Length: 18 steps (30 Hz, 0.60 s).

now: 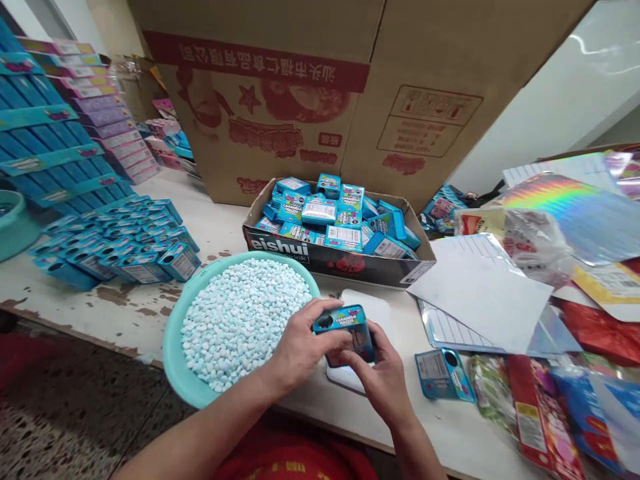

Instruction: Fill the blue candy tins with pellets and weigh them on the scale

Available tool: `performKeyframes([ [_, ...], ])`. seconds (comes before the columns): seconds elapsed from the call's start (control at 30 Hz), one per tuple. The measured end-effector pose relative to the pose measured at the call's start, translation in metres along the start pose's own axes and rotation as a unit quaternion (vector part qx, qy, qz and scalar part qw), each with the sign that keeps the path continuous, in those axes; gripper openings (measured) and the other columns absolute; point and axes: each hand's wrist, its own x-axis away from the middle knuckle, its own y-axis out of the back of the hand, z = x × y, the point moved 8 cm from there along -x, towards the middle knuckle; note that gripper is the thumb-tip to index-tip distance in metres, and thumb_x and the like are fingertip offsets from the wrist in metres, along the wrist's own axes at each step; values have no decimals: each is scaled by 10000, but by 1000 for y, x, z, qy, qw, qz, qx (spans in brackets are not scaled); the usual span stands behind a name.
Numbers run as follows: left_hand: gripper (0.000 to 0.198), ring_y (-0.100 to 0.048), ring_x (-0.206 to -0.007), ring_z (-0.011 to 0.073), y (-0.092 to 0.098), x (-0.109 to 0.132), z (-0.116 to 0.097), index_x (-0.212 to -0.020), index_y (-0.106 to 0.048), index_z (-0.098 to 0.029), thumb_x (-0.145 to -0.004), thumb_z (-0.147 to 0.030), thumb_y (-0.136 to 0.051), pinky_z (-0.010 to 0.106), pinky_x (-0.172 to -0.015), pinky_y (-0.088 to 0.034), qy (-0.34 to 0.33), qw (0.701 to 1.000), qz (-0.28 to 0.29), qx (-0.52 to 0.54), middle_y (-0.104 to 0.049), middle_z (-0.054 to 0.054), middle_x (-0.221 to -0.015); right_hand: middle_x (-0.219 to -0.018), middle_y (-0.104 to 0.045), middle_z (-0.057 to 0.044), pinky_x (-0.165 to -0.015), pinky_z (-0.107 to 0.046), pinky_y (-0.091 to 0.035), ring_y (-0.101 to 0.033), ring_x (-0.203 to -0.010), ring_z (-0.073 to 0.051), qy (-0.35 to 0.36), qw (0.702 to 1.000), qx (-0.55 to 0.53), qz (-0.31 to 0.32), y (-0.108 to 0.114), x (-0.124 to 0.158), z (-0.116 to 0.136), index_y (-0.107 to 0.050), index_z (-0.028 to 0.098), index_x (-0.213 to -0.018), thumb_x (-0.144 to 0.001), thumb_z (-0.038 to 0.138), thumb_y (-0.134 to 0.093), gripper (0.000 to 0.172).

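Observation:
A small blue candy box point(350, 320) printed "Caramelo Macizo", with a dark round opening on its top, is gripped between both my hands. My left hand point(305, 343) has its fingers and thumb around the left side. From the right and below, my right hand point(383, 373) holds the other side. Left of the hands stands a turquoise basin point(173, 353) full of pale blue and white candies point(245, 320). Under the held box lies a white flat object point(377, 310), partly covered. Another blue box point(443, 375) lies on the table to the right.
Behind the basin, a low carton point(340, 267) holds many blue boxes. Rows of blue boxes point(125, 243) stand left, near tall stacks of packed trays point(50, 133). A large cardboard box point(300, 87) rises behind. Paper sheets point(485, 287) and candy bags point(535, 407) cover the right side.

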Motion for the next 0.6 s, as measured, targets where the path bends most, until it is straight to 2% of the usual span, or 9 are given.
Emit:
performKeyframes([
  [0.07,354,-609,-868,185,13,1,15,-1033,-669,-191,-762,-418,-659,291,-800,-461,82,982,-51,161,-665,50,-965,-937,-635,-24,-677,-291,-526,-619,-795,-191,-12,998,-47,43,-13,-11,11,-597,228,-1099,-796,355,-670,337],
  [0.13,431,-625,-771,181,22,2,26,-1038,-655,-153,-839,-513,-526,293,-708,-483,141,938,-97,302,-671,78,-928,-991,-622,-27,-730,-300,-516,-606,-868,-200,31,998,-40,42,-15,-21,24,-598,251,-1117,-779,324,-697,360],
  [0.2,460,-632,-732,180,29,0,31,-1020,-649,-126,-886,-511,-437,292,-662,-487,163,898,-135,385,-672,102,-931,-1015,-613,-33,-778,-323,-502,-591,-913,-208,88,995,-6,42,-17,-26,35,-598,267,-1133,-776,285,-706,374],
  [0.27,421,-630,-708,173,33,-1,37,-968,-646,-101,-915,-445,-410,282,-643,-486,178,870,-173,425,-669,111,-891,-993,-610,-35,-784,-334,-494,-583,-912,-210,114,992,28,51,-22,-27,37,-603,268,-1135,-784,252,-692,362],
  [0.33,357,-614,-658,156,34,-1,45,-893,-640,-90,-922,-370,-420,271,-626,-479,200,847,-202,449,-655,98,-808,-975,-605,-34,-766,-329,-494,-582,-898,-206,108,991,45,60,-25,-27,32,-605,265,-1132,-794,242,-676,347],
  [0.4,311,-587,-602,140,30,-1,51,-846,-630,-96,-916,-328,-435,266,-601,-468,216,831,-208,469,-633,75,-745,-999,-600,-39,-779,-331,-493,-581,-917,-208,95,992,50,60,-25,-26,28,-604,263,-1138,-797,252,-674,348],
  [0.6,246,-575,-650,122,27,-3,50,-798,-614,-103,-893,-274,-463,250,-670,-462,186,821,-204,499,-602,55,-733,-989,-607,-40,-762,-340,-498,-584,-898,-216,57,996,33,52,-24,-27,18,-624,257,-1110,-786,331,-678,336],
])
